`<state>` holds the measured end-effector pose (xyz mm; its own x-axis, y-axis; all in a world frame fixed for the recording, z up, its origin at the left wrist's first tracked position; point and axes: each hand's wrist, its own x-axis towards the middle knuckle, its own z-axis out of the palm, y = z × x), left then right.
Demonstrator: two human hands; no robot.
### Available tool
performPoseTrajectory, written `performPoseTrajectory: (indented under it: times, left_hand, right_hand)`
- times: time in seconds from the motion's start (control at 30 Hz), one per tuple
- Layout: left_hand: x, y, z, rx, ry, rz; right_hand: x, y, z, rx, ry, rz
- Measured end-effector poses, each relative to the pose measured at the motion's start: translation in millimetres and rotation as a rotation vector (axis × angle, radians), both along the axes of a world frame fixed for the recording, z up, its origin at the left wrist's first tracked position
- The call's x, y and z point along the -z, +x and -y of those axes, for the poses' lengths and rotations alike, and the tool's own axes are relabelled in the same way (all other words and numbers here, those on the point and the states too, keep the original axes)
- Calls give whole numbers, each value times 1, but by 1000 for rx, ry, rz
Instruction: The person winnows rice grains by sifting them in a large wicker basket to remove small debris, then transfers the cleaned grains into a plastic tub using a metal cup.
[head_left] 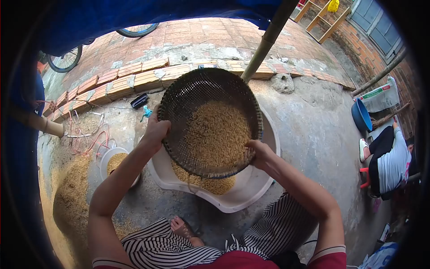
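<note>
A round, dark woven sieve [179,96] is held up in front of me, with a heap of golden unhusked rice [217,132] spread over its mesh. My left hand [155,131] grips the rim on the left side. On the lower right, my right hand [260,152] is closed around the rim, thumb over the inside edge. Directly beneath the sieve stands a large white basin [264,179] with more rice grain [215,184] in it; the sieve hides much of the basin.
Left of the basin sit a small white bucket [104,163] of grain and a grain pile [74,188] on the concrete. A brick edging [121,86] and bamboo pole [264,45] lie beyond. A person [392,166] sits at right near a blue basin [361,115].
</note>
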<state>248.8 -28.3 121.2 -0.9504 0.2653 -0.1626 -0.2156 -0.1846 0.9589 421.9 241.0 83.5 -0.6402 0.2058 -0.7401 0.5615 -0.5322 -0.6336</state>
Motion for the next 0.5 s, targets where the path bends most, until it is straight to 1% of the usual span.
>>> performPoseTrajectory:
  times: [0.03,0.07,0.1,0.17,0.2,0.23,0.27,0.3,0.33,0.37,0.43,0.47,0.5]
  left_hand:
    - [-8,-3,3,55,-20,14]
    - [-17,-6,7,111,-40,30]
    - [-33,-8,10,138,23,44]
    - [-38,-21,22,134,21,62]
    - [-25,-22,22,130,17,62]
    - [-1,-25,17,81,4,22]
    - [11,-24,13,32,-6,-17]
    - [12,-7,7,45,-64,44]
    - [14,0,6,56,-93,96]
    - [14,2,5,73,-126,148]
    - [14,-17,22,168,-89,188]
    - [23,-35,34,192,8,235]
    - [13,-42,46,244,-7,279]
  right_hand:
    - [-17,2,14,28,-267,-3]
    - [-38,6,25,68,-160,198]
    - [-35,5,21,72,-161,202]
    - [-25,1,16,-45,-9,78]
    - [-33,-2,15,-47,215,-14]
    - [-31,-2,12,-51,217,-20]
    - [-25,-4,7,-33,309,14]
    - [-23,-5,4,-15,402,47]
    - [-27,-1,12,106,287,85]
    - [-30,4,18,107,288,82]
    - [-38,15,27,71,94,99]
    - [-44,16,31,-45,215,112]
    - [-54,17,37,-42,211,114]
